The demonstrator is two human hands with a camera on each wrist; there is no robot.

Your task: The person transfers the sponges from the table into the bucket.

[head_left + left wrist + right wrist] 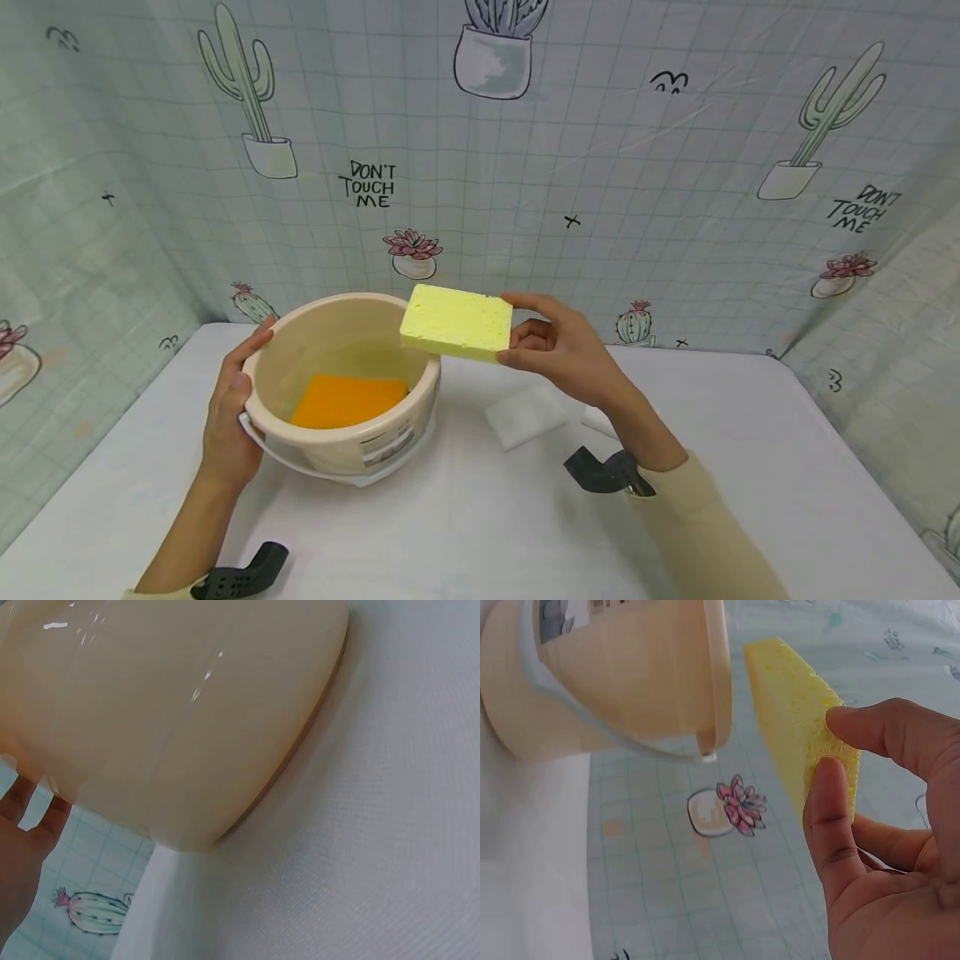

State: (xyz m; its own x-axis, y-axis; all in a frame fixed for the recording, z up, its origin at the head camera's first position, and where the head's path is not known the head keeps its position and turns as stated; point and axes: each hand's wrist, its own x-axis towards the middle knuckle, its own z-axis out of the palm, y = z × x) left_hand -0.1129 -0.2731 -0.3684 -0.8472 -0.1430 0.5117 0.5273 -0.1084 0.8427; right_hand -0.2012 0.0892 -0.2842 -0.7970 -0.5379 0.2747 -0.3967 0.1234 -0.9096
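Observation:
A cream plastic bucket (341, 321) stands on the table at the left, its mouth facing up toward the head view. My left hand (231, 421) holds its left side at the rim; in the left wrist view the fingers (54, 817) lie against the wall. Inside the bucket is an orange block (348, 402). My right hand (566, 346) pinches one end of a yellow sponge (456, 319) between thumb and fingers. The sponge's other end overlaps the bucket's right rim in the head view, while the right wrist view shows a gap between sponge and bucket.
A flat white square piece (527, 415) lies right of the bucket, with another white piece (597, 421) partly hidden by the right forearm. The bucket's pale handle (300, 468) hangs down at the front. A cactus-print curtain (480, 167) rises behind the white table (480, 533).

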